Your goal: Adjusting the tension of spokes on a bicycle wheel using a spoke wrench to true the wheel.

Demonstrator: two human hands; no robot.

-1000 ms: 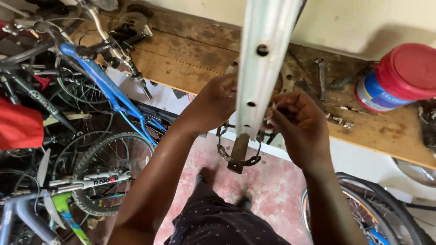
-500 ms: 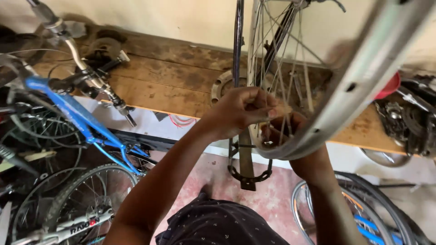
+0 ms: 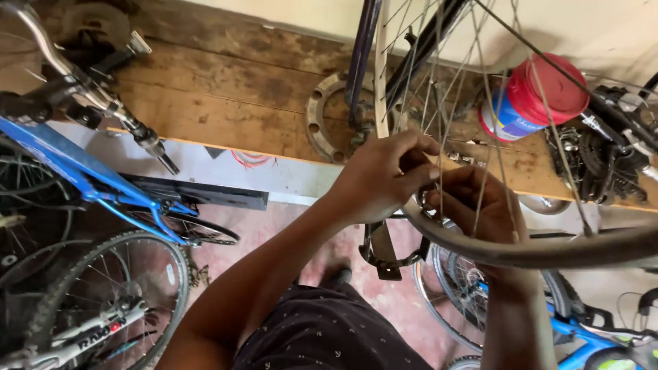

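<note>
With both hands working so close among the thin spokes, a fingertip is risking getting nipped or scraped if the bare bicycle wheel rim is turning or slipping, and whatever small part is being gripped could be dropping to the floor. The left hand is pinching its fingers together just above the rim's inner edge, apparently on a spoke end or nipple, while the right hand is curling behind the spokes, its grip too hidden to judge. The rim, dull grey and tyreless, is arcing across the right of the scene, near the wooden bench.
</note>
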